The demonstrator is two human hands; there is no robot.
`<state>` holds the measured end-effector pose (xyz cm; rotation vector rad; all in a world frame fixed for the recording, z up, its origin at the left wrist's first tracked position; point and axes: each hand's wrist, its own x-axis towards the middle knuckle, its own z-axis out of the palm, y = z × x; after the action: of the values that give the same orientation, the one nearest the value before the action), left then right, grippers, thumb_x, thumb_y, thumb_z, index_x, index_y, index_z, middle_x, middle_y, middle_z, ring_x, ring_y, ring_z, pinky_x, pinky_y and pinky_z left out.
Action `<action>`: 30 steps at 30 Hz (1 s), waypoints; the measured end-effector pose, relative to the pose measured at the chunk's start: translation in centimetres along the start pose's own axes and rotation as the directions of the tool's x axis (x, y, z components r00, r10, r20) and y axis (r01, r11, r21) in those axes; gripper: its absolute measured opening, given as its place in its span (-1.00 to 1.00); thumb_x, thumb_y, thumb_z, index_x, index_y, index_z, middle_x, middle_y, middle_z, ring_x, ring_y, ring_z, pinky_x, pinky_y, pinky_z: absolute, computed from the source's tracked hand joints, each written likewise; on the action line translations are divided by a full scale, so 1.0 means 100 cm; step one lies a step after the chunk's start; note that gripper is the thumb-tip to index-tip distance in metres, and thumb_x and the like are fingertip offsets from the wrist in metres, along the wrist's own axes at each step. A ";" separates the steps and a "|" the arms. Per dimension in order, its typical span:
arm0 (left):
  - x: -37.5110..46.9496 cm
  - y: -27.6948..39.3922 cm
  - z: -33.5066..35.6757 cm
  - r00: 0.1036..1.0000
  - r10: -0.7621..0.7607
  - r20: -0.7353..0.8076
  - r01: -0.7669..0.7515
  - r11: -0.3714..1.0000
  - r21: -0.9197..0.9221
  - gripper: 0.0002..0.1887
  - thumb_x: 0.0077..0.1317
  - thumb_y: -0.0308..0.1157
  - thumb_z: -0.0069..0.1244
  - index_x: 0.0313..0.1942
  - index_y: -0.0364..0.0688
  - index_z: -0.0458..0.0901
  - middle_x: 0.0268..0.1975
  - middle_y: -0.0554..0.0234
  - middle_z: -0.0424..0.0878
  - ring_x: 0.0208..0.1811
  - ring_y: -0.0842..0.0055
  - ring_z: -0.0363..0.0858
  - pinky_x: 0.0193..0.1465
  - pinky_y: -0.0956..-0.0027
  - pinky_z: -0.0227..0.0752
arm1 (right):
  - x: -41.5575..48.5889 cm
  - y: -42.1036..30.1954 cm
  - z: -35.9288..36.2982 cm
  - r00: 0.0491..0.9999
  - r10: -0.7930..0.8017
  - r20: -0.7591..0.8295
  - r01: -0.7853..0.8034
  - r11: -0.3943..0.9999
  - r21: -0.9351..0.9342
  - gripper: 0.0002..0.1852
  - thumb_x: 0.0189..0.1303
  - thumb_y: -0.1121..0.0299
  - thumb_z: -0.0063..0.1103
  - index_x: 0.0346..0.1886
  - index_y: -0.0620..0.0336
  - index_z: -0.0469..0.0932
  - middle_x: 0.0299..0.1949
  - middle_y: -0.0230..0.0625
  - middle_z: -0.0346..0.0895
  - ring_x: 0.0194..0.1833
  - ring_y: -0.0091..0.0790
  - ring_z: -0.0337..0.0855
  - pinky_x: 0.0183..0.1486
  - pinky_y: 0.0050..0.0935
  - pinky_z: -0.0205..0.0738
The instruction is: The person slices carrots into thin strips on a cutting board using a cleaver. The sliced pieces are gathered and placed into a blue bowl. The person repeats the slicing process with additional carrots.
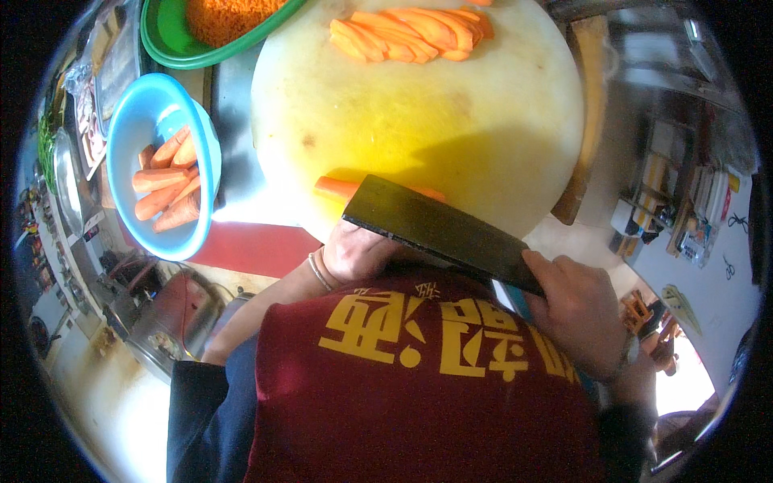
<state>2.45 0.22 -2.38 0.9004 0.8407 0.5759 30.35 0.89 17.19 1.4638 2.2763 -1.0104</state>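
My right hand point(577, 311) grips the handle end of a Chinese cleaver point(438, 226), its broad dark blade slanting across the near part of a round cutting board point(362, 115). Beneath the blade lies a peeled carrot point(332, 188); its left end shows and the middle is covered. My left hand point(359, 253), with a bracelet at the wrist, is close to the near side of the carrot. Its fingers are hidden behind the blade, so whether they hold the carrot does not show. A row of overlapping carrot slices point(410, 36) rests at the board's far side.
Left of the board stands a blue basin point(208, 181) with several peeled carrots point(160, 180). A green basin point(175, 57) with finely chopped carrot point(232, 21) is at the far left. My maroon apron point(423, 422) reaches the board's near edge. Shelving with boxes point(649, 181) is at right.
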 end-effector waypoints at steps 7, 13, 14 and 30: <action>0.001 0.023 0.000 0.703 0.688 0.184 -0.632 0.483 0.606 -0.64 0.10 -0.51 0.24 -0.04 -0.32 0.73 0.01 0.00 0.74 0.05 0.08 0.71 0.15 0.08 0.57 | 0.007 0.001 -0.004 0.998 0.011 0.069 -0.012 1.000 0.014 -0.48 0.25 0.10 0.32 0.07 0.37 0.50 -0.47 -0.13 0.53 -0.43 -0.07 0.66 -0.44 -0.14 0.57; -0.017 0.003 0.000 0.961 0.274 0.039 -0.245 0.775 0.582 -0.60 0.13 -0.58 0.20 0.03 -0.37 0.69 0.03 -0.01 0.73 0.15 0.07 0.65 0.22 0.09 0.51 | 0.046 0.014 0.029 0.997 -0.040 0.060 0.042 0.999 -0.017 -0.52 0.23 0.36 0.34 0.15 0.44 0.50 -0.30 -0.08 0.65 -0.35 -0.27 0.69 -0.31 -0.30 0.61; -0.019 0.000 -0.002 0.978 0.207 0.035 -0.187 0.780 0.597 -0.61 0.15 -0.58 0.19 0.04 -0.36 0.69 0.03 -0.02 0.72 0.16 0.07 0.65 0.23 0.09 0.51 | 0.046 0.014 0.031 0.997 -0.060 0.043 0.061 0.998 -0.007 -0.53 0.24 0.36 0.34 0.14 0.45 0.50 -0.29 -0.06 0.65 -0.34 -0.26 0.69 -0.28 -0.27 0.62; 0.001 0.047 0.011 0.992 0.122 0.027 -0.112 0.964 -0.242 -0.67 0.32 -0.61 0.07 0.10 -0.34 0.66 0.15 -0.10 0.66 0.20 0.13 0.63 0.29 0.16 0.49 | -0.004 -0.001 0.009 1.000 0.011 0.028 -0.010 1.000 -0.020 -0.47 0.28 0.07 0.27 0.06 0.42 0.52 -0.47 -0.10 0.54 -0.45 -0.05 0.68 -0.44 -0.13 0.58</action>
<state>2.93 2.22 2.03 0.7408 0.6667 0.7433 30.33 0.00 16.79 1.4427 2.2504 -0.9961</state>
